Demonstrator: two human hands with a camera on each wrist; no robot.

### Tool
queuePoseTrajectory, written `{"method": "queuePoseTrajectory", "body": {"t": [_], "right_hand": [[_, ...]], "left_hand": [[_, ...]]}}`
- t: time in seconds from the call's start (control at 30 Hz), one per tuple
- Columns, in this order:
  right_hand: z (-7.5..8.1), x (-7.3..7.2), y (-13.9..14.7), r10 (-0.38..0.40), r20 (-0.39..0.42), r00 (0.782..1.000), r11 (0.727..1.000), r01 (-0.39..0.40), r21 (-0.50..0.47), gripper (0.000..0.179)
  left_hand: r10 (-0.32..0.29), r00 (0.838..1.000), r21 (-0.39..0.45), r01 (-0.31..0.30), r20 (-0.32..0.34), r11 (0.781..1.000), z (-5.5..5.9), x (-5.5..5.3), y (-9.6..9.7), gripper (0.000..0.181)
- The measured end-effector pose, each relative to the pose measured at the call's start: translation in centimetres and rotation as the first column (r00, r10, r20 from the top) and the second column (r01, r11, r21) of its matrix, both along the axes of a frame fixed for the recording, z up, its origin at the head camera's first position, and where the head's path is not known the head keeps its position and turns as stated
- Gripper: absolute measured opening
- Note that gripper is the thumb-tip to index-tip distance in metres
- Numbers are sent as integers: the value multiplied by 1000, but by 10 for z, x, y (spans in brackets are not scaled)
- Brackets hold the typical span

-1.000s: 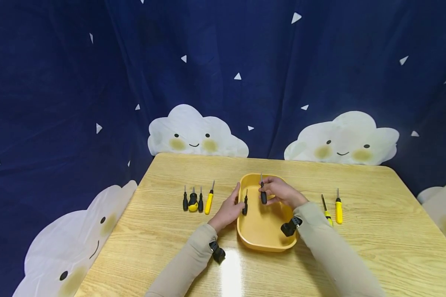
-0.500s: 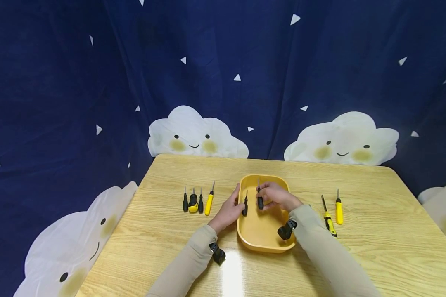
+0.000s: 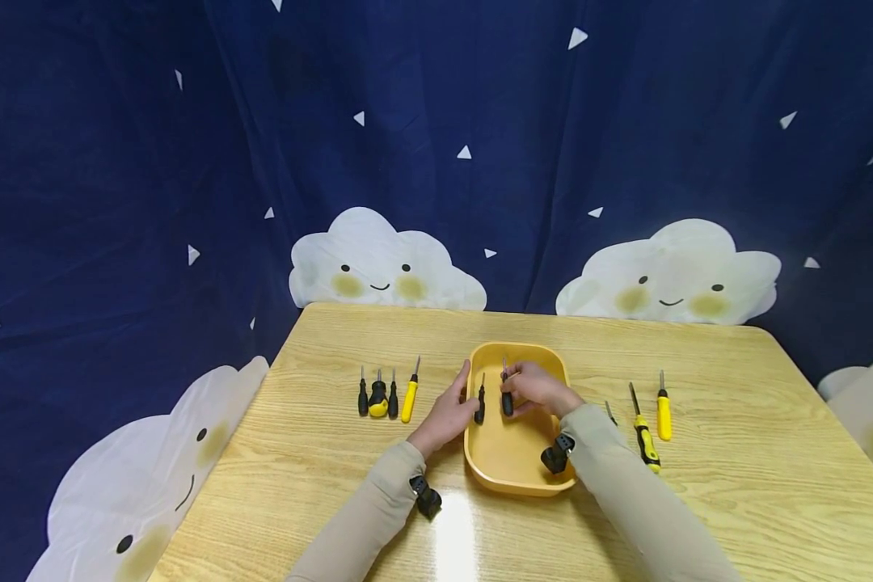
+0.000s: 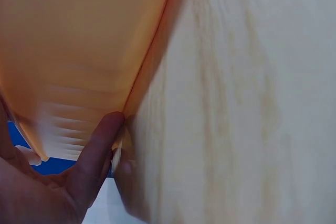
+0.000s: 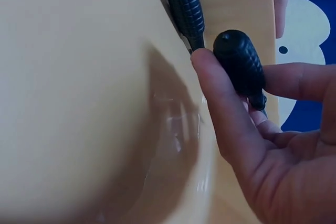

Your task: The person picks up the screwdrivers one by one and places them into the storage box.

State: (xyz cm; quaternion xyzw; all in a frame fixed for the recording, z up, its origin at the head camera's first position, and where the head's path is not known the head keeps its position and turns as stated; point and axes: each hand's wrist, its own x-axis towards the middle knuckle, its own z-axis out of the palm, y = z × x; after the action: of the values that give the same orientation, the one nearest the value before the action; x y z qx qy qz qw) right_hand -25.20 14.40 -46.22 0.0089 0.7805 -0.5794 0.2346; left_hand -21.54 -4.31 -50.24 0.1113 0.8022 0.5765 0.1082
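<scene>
My right hand [image 3: 541, 390] pinches the black handle of a screwdriver [image 3: 507, 404] between thumb and fingers, inside the yellow plastic tray [image 3: 520, 488]. Its shaft points toward the far end of the tray. In the right wrist view, the held handle is seen end-on, close beside another black screwdriver [image 5: 185, 6] that lies along the tray's left wall. My left hand [image 3: 447, 416] holds the left wall, thumb over the rim. A finger [image 4: 100, 148] presses the outer side low down in the left wrist view.
Left of the tray, several screwdrivers lie in a row, including a stubby black-and-yellow one [image 3: 378, 400] and a yellow one [image 3: 410, 396]. To the right are a yellow-and-black screwdriver [image 3: 646, 440], a yellow one [image 3: 664, 414] and a shaft tip [image 3: 611, 412] partly behind my right sleeve.
My right hand has moved left and slightly nearer with the screwdriver, toward the one lying in the tray. My left hand has stayed put. The right sleeve uncovers more of the screwdrivers at right.
</scene>
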Motion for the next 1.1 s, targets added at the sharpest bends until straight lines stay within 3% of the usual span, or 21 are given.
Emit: {"method": "queuePoseTrajectory", "body": {"t": [0.63,1.1], "right_hand": [[-3,3,-3,8,3,1000,995,-8,103,19],[-2,5,-4,-6,32,999,998,4,68,27]], "left_hand": [[18,1000,-25,-17,23,1000,2,2,0,74],[36,999,-42,-35,21,998,0,1,1,75]]}}
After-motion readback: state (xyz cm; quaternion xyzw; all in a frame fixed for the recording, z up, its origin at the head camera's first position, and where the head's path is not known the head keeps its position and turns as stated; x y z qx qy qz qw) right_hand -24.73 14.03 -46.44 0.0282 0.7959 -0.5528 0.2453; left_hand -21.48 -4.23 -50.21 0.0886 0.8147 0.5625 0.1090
